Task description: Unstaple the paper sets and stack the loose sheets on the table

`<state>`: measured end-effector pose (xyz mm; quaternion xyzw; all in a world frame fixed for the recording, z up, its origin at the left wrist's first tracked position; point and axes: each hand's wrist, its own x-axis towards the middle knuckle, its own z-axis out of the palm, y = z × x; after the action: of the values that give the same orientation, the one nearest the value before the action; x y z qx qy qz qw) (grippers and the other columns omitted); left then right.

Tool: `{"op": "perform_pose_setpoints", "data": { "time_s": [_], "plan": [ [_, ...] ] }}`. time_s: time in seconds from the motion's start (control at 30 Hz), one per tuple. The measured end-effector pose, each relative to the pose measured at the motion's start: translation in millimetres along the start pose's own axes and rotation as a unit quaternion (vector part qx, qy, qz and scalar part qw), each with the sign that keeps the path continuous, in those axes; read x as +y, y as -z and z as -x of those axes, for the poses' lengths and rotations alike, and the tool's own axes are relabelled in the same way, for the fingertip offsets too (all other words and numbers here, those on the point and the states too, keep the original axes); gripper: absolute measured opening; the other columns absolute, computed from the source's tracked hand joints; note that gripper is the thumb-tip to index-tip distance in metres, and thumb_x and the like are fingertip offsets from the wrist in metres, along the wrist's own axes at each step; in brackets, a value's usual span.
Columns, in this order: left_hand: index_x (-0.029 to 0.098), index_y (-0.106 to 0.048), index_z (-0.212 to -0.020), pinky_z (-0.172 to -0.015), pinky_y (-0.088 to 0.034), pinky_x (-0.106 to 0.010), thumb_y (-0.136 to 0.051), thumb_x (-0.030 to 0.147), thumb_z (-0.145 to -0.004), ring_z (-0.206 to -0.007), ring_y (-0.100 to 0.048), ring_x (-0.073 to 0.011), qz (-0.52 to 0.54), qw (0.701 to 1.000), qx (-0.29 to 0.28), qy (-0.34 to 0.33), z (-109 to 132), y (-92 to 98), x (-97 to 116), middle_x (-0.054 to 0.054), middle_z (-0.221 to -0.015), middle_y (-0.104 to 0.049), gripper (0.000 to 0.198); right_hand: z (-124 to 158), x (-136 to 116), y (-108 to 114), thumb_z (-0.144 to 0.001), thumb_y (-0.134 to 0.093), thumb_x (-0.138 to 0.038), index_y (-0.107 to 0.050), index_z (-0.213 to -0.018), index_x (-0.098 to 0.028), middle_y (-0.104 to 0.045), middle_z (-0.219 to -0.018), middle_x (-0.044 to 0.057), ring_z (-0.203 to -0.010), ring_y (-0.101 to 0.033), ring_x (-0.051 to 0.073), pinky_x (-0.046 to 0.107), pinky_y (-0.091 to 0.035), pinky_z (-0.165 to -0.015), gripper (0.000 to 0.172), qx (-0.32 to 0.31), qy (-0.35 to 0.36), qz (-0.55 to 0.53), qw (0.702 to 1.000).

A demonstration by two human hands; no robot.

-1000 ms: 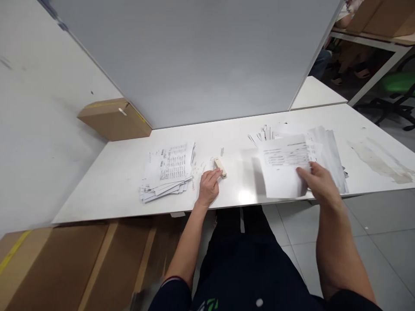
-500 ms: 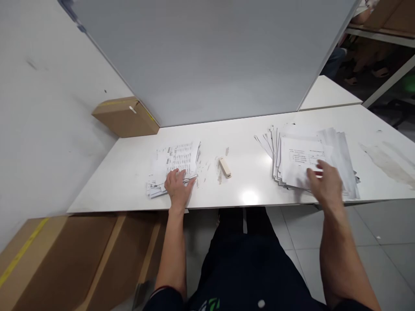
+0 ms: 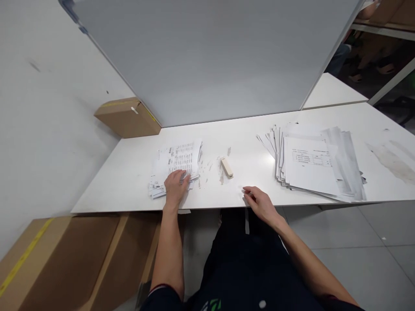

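My left hand [image 3: 175, 186] rests at the near right corner of a small stack of printed papers [image 3: 180, 157]. Its thumb and fingers are closed on the sheet edges there; the palm hides part of the pile. My right hand [image 3: 261, 205] is over the front edge of the table, fingers slightly bent and apart, with nothing seen in it. Between the two piles lies a small cream object shaped like a stapler [image 3: 226, 167], ahead and to the left of the right hand. A larger, uneven pile of papers [image 3: 311, 166] sits on the right.
A white table [image 3: 240, 138] runs under everything, with a grey upright panel [image 3: 220, 65] at its back. One cardboard box [image 3: 128, 119] stands in the left back corner; more boxes [image 3: 71, 259] are below the table at left. Dark scuffs mark the tabletop.
My right hand has moved left, away from the large paper pile, to the middle of the table's front edge. The left hand's thumb has drawn in towards its fingers.
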<state>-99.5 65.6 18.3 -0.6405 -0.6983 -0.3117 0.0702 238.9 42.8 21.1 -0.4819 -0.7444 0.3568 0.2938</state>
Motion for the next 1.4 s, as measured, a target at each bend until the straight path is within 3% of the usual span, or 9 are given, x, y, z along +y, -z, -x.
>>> {"op": "perform_pose_setpoints", "data": {
  "time_s": [0.2,0.3,0.43,0.77,0.97,1.07,1.17,1.3,1.4],
  "plan": [
    [0.016,-0.064,-0.085,-0.085,-0.041,-0.038,-0.043,0.031,-0.083,-0.09,-0.057,-0.0231,0.025,1.0,0.01,0.01,-1,1.4,4,-0.011,-0.088,-0.065,0.025,2,0,-1,-0.087,-0.04,-0.028,-0.057,-0.102,-0.02,-0.063,-0.092,0.007,-0.078,-0.059,0.018,0.031,-0.046,-0.072,0.024,0.028,-0.007,-0.001,1.0],
    [0.016,-0.064,-0.084,-0.083,-0.043,-0.036,-0.046,0.032,-0.08,-0.089,-0.057,-0.0218,0.081,0.991,0.032,0.099,1,4.7,13,-0.009,-0.087,-0.065,0.025,2,0,-3,-0.087,-0.04,-0.028,-0.058,-0.099,-0.019,-0.063,-0.091,0.007,-0.078,-0.058,0.018,0.031,-0.045,-0.071,0.024,0.041,-0.004,0.001,0.999],
    [0.014,-0.066,-0.085,-0.08,-0.046,-0.032,-0.056,0.039,-0.073,-0.081,-0.059,-0.0186,0.196,0.948,0.087,0.234,4,10.3,27,-0.007,-0.084,-0.066,0.029,0,2,-3,-0.086,-0.042,-0.03,-0.059,-0.099,-0.019,-0.064,-0.089,0.006,-0.076,-0.059,0.018,0.03,-0.046,-0.069,0.024,0.043,-0.021,-0.008,0.999],
    [0.013,-0.066,-0.068,-0.059,-0.045,-0.025,-0.071,0.037,-0.055,-0.058,-0.052,-0.0109,0.373,0.864,0.11,0.319,1,9.4,50,0.001,-0.059,-0.059,0.027,-1,2,-3,-0.085,-0.041,-0.032,-0.059,-0.098,-0.02,-0.065,-0.087,0.006,-0.073,-0.059,0.018,0.032,-0.046,-0.068,0.025,0.032,-0.026,-0.006,0.999],
    [0.013,-0.063,-0.06,-0.056,-0.042,-0.023,-0.074,0.032,-0.053,-0.053,-0.048,-0.0079,0.4,0.852,0.104,0.321,2,14.1,59,0.004,-0.054,-0.054,0.023,-6,-6,-3,-0.085,-0.043,-0.036,-0.06,-0.099,-0.02,-0.064,-0.086,0.007,-0.073,-0.06,0.018,0.033,-0.048,-0.068,0.028,0.01,-0.037,-0.035,0.999],
    [0.014,-0.061,-0.059,-0.055,-0.041,-0.022,-0.074,0.032,-0.054,-0.052,-0.047,-0.0074,0.407,0.854,0.09,0.311,7,19.5,70,0.004,-0.054,-0.053,0.023,-12,-22,-8,-0.085,-0.043,-0.041,-0.059,-0.102,-0.019,-0.064,-0.084,0.006,-0.069,-0.061,0.017,0.031,-0.05,-0.065,0.032,-0.038,-0.068,-0.124,0.989],
    [0.015,-0.06,-0.062,-0.059,-0.043,-0.024,-0.072,0.033,-0.06,-0.056,-0.05,-0.0096,0.398,0.873,0.074,0.272,22,25.5,93,0.003,-0.058,-0.054,0.021,-21,-40,-17,-0.084,-0.044,-0.046,-0.055,-0.109,-0.019,-0.063,-0.092,0.007,-0.072,-0.063,0.016,0.03,-0.052,-0.067,0.038,-0.082,-0.102,-0.261,0.957],
    [0.019,-0.058,-0.063,-0.072,-0.047,-0.029,-0.064,0.03,-0.072,-0.074,-0.058,-0.0149,0.429,0.888,-0.024,0.166,60,25.4,135,-0.002,-0.073,-0.061,0.015,-31,-54,-29,-0.087,-0.037,-0.05,-0.05,-0.115,-0.019,-0.06,-0.106,0.009,-0.079,-0.063,0.016,0.031,-0.053,-0.07,0.045,-0.086,-0.141,-0.381,0.91],
    [0.02,-0.06,-0.072,-0.08,-0.048,-0.033,-0.061,0.031,-0.074,-0.086,-0.059,-0.0174,0.474,0.861,-0.108,0.149,83,17.3,153,-0.005,-0.085,-0.062,0.011,-30,-52,-33,-0.089,-0.033,-0.049,-0.054,-0.11,-0.021,-0.063,-0.101,0.005,-0.088,-0.06,0.018,0.034,-0.05,-0.08,0.041,-0.062,-0.11,-0.346,0.93]
  ]
}}
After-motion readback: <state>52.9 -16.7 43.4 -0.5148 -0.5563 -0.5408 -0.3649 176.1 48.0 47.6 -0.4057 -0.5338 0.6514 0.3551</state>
